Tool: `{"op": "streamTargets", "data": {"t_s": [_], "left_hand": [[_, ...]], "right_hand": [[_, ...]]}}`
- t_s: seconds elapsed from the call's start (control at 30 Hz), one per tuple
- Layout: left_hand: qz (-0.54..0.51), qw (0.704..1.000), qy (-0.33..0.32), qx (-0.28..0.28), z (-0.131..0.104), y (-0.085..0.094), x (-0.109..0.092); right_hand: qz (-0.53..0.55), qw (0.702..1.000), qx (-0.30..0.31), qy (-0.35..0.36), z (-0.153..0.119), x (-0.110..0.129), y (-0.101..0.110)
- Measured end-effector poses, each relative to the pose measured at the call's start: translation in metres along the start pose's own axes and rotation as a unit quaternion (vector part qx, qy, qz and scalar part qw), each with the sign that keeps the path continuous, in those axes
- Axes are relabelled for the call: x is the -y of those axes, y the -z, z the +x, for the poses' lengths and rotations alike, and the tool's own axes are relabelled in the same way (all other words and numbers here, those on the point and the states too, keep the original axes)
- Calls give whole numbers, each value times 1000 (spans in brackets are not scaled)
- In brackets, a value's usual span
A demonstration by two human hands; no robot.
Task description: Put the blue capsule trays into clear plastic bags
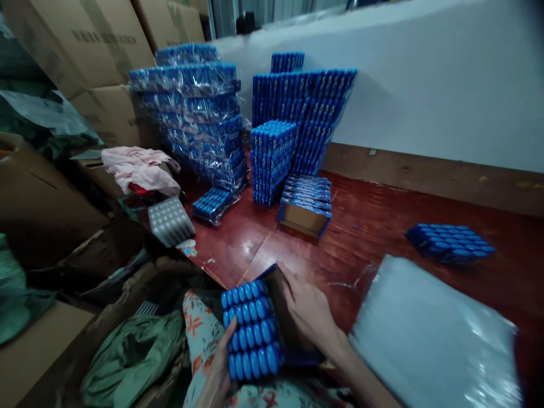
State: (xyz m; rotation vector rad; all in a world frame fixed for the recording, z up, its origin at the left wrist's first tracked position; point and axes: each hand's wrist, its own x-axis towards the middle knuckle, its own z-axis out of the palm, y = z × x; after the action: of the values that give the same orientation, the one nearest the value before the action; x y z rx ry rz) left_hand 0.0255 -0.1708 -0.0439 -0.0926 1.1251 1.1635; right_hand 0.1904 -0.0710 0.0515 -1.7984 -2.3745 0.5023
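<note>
A block of blue rounded pieces (250, 331), set in rows, rests above the lap, against an open dark blue box (293, 334) with a brown inside. My left hand (221, 362) is closed on the block's left side, its thumb lying over the front pieces. At the box's upper edge, my right hand (308, 306) grips the cardboard with its fingers bent around it. Beyond the hands, another blue box (304, 220) with a brown inside lies on the red table (255, 249), with a row of blue packs (306, 190) behind it.
Wrapped blue packs (208, 136) are stacked high at the back left, beside upright blue stacks (297, 107). A blue bundle (450, 242) and a pile of clear plastic bags (433, 334) lie right. Cartons (93, 51), a silvery pack (170, 221) and green cloth (136, 360) are left.
</note>
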Motion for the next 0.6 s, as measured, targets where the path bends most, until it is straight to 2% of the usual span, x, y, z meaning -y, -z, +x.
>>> {"op": "streamTargets", "data": {"t_s": [0.1,0.2,0.3,0.37,0.47,0.53,0.6], "left_hand": [[28,999,-20,-9,-6,-3,-6],[106,990,-91,13,-5,-13,-14],[253,944,-211,22,2,-28,-21],[344,903,-257,12,7,-39,-25],[430,864,-260,32,13,-52,-27],[447,856,-254,60,14,-58,-27],[456,849,-258,63,13,-63,-24]], "right_hand": [[113,994,-9,-6,4,-20,-20],[296,953,-69,-11,3,-34,-57],[428,891,-136,-70,-1,-41,-93],[478,857,-165,-104,-4,-43,-111],[523,819,-193,-137,-6,-44,-127],[542,801,-207,-151,-5,-45,-130],[548,792,-217,-161,-5,-46,-129]]}}
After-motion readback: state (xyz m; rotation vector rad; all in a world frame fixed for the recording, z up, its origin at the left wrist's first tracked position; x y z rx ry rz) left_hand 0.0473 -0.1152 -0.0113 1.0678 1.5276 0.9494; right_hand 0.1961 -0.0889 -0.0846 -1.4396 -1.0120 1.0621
